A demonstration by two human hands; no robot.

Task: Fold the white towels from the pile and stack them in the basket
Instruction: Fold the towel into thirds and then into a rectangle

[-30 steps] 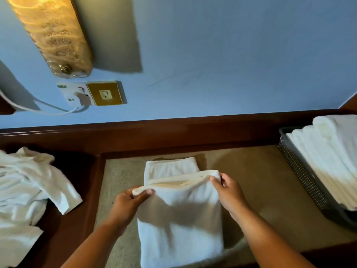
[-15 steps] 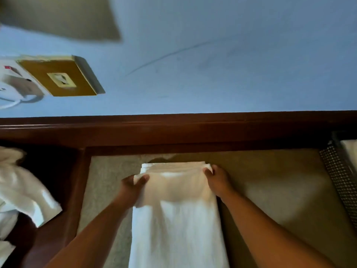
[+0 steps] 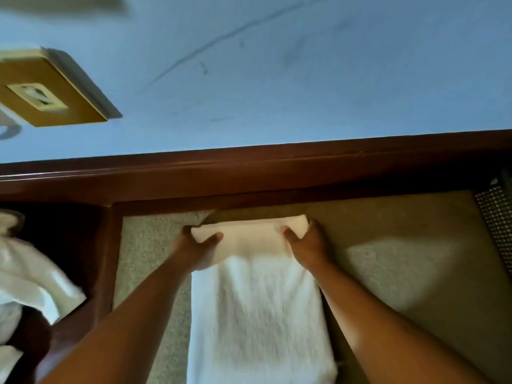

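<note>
Pinching the towel [image 3: 257, 314], apparently, left hand [image 3: 195, 249] and right hand [image 3: 309, 245] flank its far edge.

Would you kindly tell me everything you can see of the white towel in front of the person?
The white towel looks like soft terry cloth, folded into a long narrow strip lying flat on the beige carpeted surface; its near end leaves the frame. Its far end is doubled into a thick fold. The left hand pinches that fold's left corner, the right hand its right corner, thumbs on top.
</note>
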